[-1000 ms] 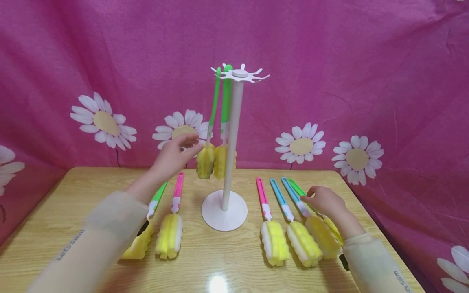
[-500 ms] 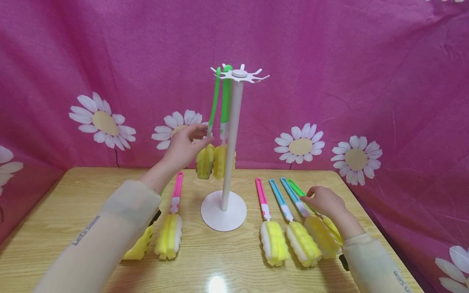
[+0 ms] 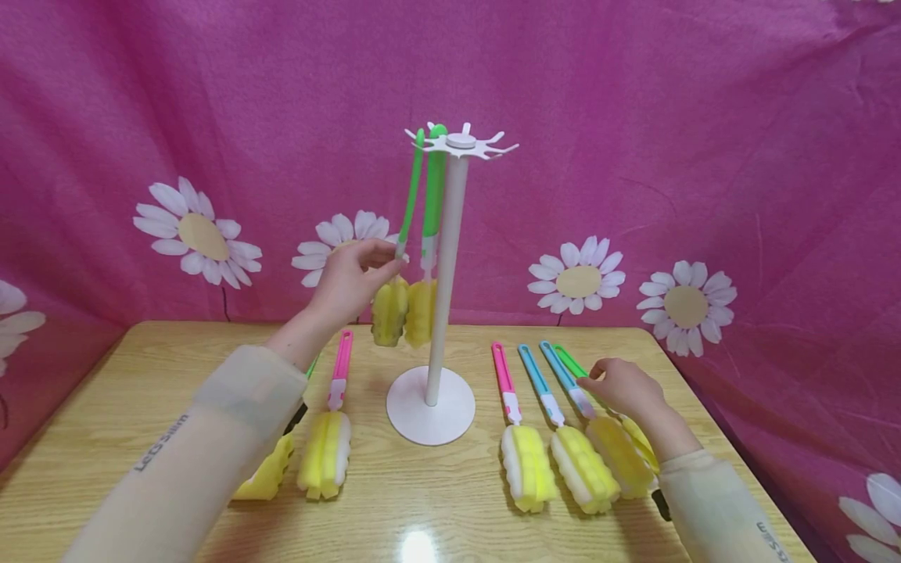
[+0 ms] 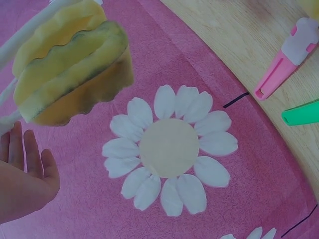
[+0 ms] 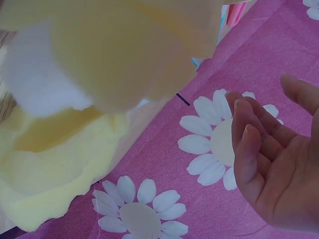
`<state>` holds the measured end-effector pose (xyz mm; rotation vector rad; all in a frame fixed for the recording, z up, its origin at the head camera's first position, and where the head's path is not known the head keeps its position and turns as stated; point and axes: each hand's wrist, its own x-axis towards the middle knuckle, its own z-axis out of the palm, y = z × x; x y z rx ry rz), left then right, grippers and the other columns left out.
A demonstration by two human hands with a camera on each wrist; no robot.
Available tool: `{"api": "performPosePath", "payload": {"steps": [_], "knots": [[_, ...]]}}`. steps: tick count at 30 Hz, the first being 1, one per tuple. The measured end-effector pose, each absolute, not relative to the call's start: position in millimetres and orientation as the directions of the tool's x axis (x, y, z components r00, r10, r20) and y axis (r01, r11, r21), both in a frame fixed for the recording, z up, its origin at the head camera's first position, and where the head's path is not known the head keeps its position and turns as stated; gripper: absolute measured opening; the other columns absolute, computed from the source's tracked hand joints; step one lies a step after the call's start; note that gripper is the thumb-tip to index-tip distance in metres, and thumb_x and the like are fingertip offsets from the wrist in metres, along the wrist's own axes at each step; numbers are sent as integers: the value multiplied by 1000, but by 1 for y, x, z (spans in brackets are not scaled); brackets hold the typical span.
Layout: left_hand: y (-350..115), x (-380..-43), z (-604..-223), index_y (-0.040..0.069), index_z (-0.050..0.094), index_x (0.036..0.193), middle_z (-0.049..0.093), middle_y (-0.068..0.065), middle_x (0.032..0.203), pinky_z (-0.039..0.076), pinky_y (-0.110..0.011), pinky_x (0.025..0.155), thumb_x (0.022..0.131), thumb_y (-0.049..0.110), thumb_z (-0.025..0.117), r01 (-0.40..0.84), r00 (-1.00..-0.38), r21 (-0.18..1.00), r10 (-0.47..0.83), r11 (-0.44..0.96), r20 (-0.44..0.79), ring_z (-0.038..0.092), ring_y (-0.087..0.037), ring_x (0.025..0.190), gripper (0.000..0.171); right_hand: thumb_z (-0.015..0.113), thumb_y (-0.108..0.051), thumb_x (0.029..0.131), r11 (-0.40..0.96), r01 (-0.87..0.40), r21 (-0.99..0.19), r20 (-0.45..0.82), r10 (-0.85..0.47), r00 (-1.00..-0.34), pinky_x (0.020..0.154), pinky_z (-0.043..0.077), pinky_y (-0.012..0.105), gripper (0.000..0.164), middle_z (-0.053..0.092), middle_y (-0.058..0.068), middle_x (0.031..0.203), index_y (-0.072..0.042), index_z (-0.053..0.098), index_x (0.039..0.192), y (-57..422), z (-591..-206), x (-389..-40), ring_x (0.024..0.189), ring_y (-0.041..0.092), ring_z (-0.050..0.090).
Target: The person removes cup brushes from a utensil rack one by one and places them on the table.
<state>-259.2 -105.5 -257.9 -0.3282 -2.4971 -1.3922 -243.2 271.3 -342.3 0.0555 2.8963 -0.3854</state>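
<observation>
Two green-handled sponge brushes hang by their handle ends from the white rack (image 3: 448, 250). My left hand (image 3: 349, 283) pinches the neck of the outer sponge brush (image 3: 389, 313), between its green handle and yellow sponge. Dark stains show along that sponge in the left wrist view, where my left fingers (image 4: 33, 154) lie below it. Beside it, closer to the pole, hangs the inner sponge brush (image 3: 421, 313). My right hand (image 3: 625, 387) hovers by the rightmost brushes, partly hiding a green-handled brush (image 3: 570, 360). In the right wrist view its fingers curl loosely around nothing.
On the wooden table (image 3: 436, 500), a pink-handled brush (image 3: 325, 453) and a green-handled brush (image 3: 266, 473) lie left of the round base (image 3: 408, 414). To its right lie a pink-handled brush (image 3: 528, 469) and two blue-handled ones. A pink flowered cloth (image 3: 598, 156) hangs behind.
My left hand has moved right and up from beside the sponge to the outer brush's neck. That brush has swung slightly left. The right hand stays still.
</observation>
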Motion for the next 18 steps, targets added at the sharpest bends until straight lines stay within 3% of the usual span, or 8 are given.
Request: {"api": "performPosePath", "payload": {"steps": [9,18], "knots": [[-109,-258,-256,9,59,122,63,-9,118,49,-39,90,92,25,59,268,-957,825,36,497,289,55,-24,107,33,57,-36,89,964,68,-258,-227,8,-974,59,41,33,40,61,6,79,-1,59,110,271,-341,-242,69,19,54],[-116,-257,-257,6,58,122,63,-12,119,48,-39,90,92,21,59,284,-951,810,39,513,308,53,-26,106,33,57,-36,89,964,61,-258,-220,3,-975,59,41,33,41,61,6,80,-1,59,109,271,-341,-242,68,19,53]]}}
